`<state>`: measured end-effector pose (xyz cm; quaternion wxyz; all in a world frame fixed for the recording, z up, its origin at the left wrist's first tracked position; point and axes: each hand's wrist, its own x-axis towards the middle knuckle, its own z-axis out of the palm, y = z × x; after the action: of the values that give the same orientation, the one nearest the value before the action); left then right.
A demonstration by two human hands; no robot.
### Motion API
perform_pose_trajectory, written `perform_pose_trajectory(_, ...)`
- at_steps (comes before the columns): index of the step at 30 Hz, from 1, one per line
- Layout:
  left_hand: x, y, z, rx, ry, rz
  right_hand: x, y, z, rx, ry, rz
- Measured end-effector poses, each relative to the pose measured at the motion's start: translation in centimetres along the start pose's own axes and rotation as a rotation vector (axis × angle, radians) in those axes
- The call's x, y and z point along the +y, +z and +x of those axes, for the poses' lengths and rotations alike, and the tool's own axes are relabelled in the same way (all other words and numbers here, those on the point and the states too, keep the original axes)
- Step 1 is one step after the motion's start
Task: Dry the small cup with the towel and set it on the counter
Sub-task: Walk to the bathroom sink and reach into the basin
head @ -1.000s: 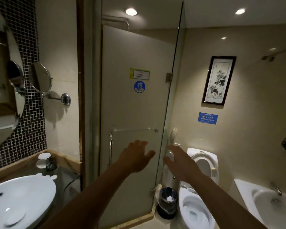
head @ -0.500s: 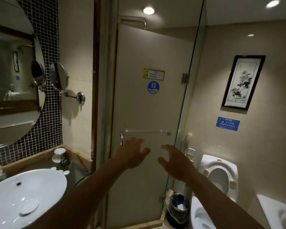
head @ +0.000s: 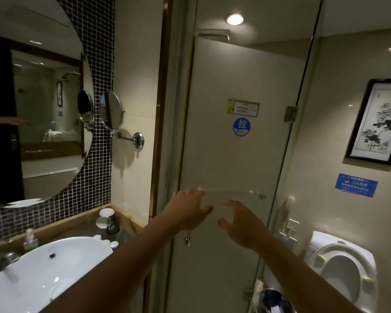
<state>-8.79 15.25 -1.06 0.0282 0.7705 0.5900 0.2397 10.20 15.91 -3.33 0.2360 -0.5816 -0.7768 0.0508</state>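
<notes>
1. Head view: both bare arms are stretched forward in front of a frosted glass shower door (head: 230,154), and nothing is held in either hand.
2. Left hand (head: 187,211) is raised palm-forward with its fingers spread apart, just in front of the door's vertical metal handle (head: 187,239), whose lower end shows beneath the palm; whether the handle is touched cannot be told.
3. Right hand (head: 242,224) is held just beside the left, fingers curled and apart, thumb pointing toward the left hand, with a gap seen between the two hands.
4. A round blue "PULL" sticker (head: 241,127) is fixed on the door above the hands, and a yellow-edged notice (head: 244,108) is placed above that.
5. Counter (head: 122,229) is seen at the lower left, carrying a white basin (head: 54,267) that is partly covered by the left forearm.
6. Small cups (head: 105,216) are seen at the far corner of the counter, against the wall, well apart from both hands; one appears to lie on its side, though the dim light leaves this unsure.
7. No towel can be made out with certainty.
8. A large round mirror (head: 36,114) is mounted on the dark mosaic wall, and a small swivel mirror (head: 111,110) is fixed just beside it.
9. A toilet (head: 343,267) with its seat raised is seen at the lower right, a waste bin (head: 273,300) stands near it, and a framed picture (head: 377,120) is hung above.
</notes>
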Motion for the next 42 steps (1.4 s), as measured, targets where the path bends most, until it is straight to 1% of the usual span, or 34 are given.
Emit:
perform_pose_trajectory(7, -4.7, -1.0, 1.5, 0.043, -0.114, -0.009, -2.6, 2.5, 5.8, -0.057, -0.093, 0.093)
perform_pose_trajectory(11, -7.7, -1.0, 2.2, 0.056, -0.205, -0.011, -3.7, 4.6, 8.5, -0.128, -0.170, 0.128)
perform_pose_trajectory(18, -11.6, -0.9, 2.8, 0.091, -0.343, 0.021, -5.5, 7.5, 12.1, -0.184, -0.294, 0.184)
perform_pose_trajectory(23, -14.1, -1.0, 1.7, 0.081, -0.427, 0.044, -7.8, 9.7, 13.5, -0.233, -0.362, 0.191)
perform_pose_trajectory(31, -18.9, -1.9, 1.5, 0.093, -0.505, 0.096, -11.7, 13.4, 16.1, -0.257, -0.402, 0.200)
perform_pose_trajectory(42, -28.2, -3.9, 3.9, 0.105, -0.562, 0.098, -17.4, 19.7, 23.5, -0.269, -0.412, 0.180)
